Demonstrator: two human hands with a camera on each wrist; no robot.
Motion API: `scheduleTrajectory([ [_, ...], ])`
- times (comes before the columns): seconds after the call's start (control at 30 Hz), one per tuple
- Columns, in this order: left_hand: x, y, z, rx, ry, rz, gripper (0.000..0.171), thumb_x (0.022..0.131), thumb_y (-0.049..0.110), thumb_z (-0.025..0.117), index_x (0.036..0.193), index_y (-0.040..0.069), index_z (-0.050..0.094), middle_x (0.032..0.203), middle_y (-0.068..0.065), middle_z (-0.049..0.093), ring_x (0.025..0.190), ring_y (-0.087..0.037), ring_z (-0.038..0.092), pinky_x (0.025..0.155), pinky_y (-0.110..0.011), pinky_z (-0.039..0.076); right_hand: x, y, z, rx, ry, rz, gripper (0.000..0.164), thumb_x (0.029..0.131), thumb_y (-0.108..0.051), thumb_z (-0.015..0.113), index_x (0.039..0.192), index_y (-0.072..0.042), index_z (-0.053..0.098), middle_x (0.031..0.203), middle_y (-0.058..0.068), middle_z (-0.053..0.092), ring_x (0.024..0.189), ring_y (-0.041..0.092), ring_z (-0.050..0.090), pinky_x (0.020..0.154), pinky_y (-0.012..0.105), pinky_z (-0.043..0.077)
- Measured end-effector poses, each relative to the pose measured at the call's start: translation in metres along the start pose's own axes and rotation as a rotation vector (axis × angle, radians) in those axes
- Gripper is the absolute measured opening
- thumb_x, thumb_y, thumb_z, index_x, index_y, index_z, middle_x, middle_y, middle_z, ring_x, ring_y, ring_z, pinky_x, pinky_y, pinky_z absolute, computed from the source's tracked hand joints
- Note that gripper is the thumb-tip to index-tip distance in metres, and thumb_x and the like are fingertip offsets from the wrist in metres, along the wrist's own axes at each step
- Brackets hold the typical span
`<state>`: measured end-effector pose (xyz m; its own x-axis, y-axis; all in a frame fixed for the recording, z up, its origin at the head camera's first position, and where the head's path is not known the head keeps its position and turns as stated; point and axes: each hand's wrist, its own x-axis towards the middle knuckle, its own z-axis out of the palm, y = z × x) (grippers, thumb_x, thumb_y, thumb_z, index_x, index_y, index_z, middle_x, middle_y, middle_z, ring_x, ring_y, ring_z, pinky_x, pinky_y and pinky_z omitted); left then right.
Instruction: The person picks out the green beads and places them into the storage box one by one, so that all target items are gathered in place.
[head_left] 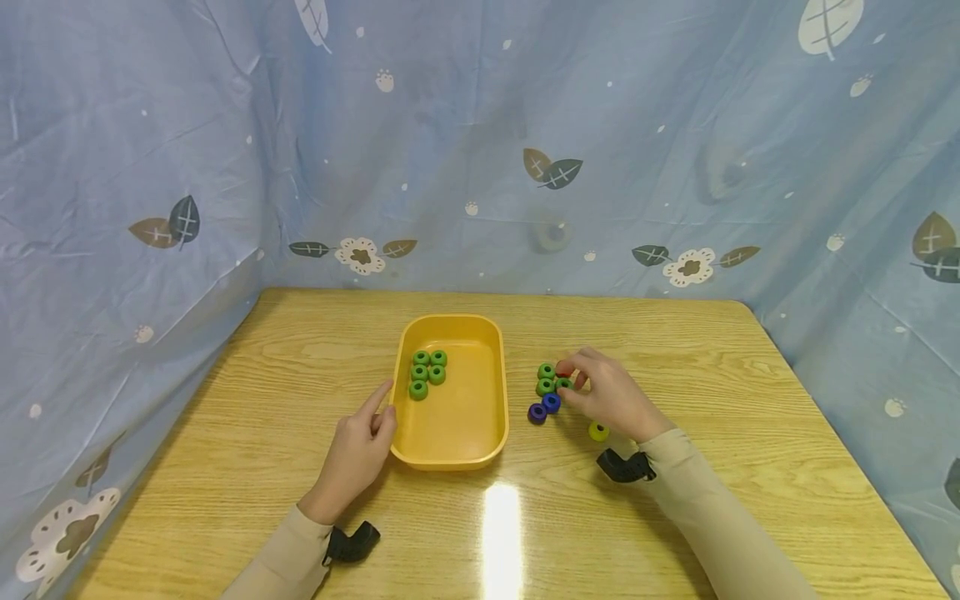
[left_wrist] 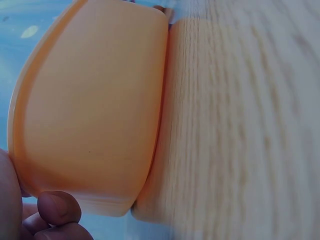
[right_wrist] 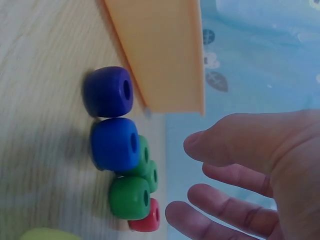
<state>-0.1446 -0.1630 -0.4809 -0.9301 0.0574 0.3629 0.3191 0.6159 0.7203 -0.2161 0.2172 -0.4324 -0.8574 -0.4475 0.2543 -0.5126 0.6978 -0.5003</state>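
Observation:
My left hand (head_left: pixel 356 450) touches the left rim of a yellow plastic tray (head_left: pixel 450 461) with its fingers, the index stretched along the edge. In the left wrist view, fingertips (left_wrist: pixel 59 207) lie against the tray's outer wall (left_wrist: pixel 95 100). Several green beads (head_left: pixel 419 372) stand inside the tray at its left. Right of it, my right hand (head_left: pixel 611 396) hovers over a cluster, thumb and fingers apart with nothing between them. Below it are green beads (right_wrist: pixel 129 198), a partly hidden red bead (right_wrist: pixel 146 218), a blue bead (right_wrist: pixel 114 144) and a purple bead (right_wrist: pixel 106 92).
A yellow bead (head_left: pixel 598 431) sits on the wooden table (head_left: pixel 300 350) beneath the right wrist. Black wrist cameras (head_left: pixel 624 467) are strapped to both forearms. Blue patterned cloth (head_left: pixel 450 167) hangs behind the table and along its sides.

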Motion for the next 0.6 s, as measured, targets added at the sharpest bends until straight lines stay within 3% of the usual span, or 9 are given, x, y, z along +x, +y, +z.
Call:
scheduleTrajectory([
  [0.6,-0.001,-0.001,0.002,-0.002,0.002,0.011,0.045,0.107,0.009,0.052,0.151,-0.002,0.052,0.051,0.014,0.028,0.045,0.007,0.017,0.043,-0.019,0.023,-0.001,0.013,0.010,-0.026,-0.034,0.022,0.028,0.090,-0.008,0.080,0.117,-0.004,0.073,0.107,0.009,0.065,0.080,0.012,0.056,0.068,0.030,0.050],
])
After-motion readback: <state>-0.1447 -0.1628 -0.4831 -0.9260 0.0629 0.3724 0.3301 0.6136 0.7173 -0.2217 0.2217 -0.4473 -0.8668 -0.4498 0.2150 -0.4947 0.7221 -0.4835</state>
